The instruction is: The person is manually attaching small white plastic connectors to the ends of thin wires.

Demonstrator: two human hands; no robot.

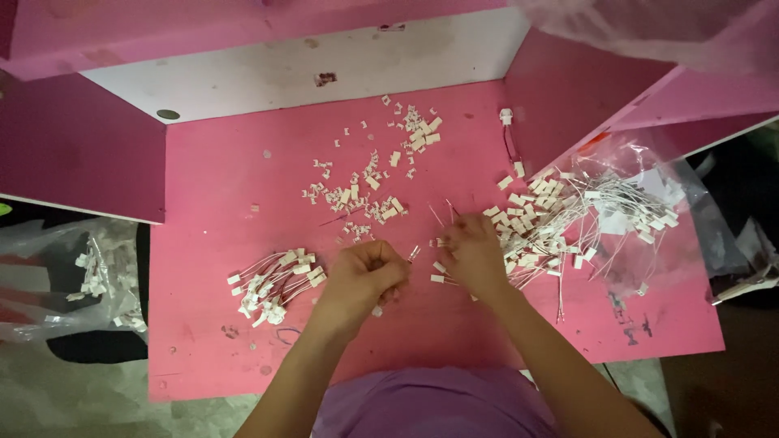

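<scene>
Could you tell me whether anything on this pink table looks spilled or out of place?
Small white connector pieces lie scattered loose across the pink table, and one wired connector lies apart near the right wall, away from the piles.

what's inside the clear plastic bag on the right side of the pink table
The clear plastic bag holds thin white wires with small white connectors, spilling out toward the right hand. Anything beneath the tangle is covered.
</scene>
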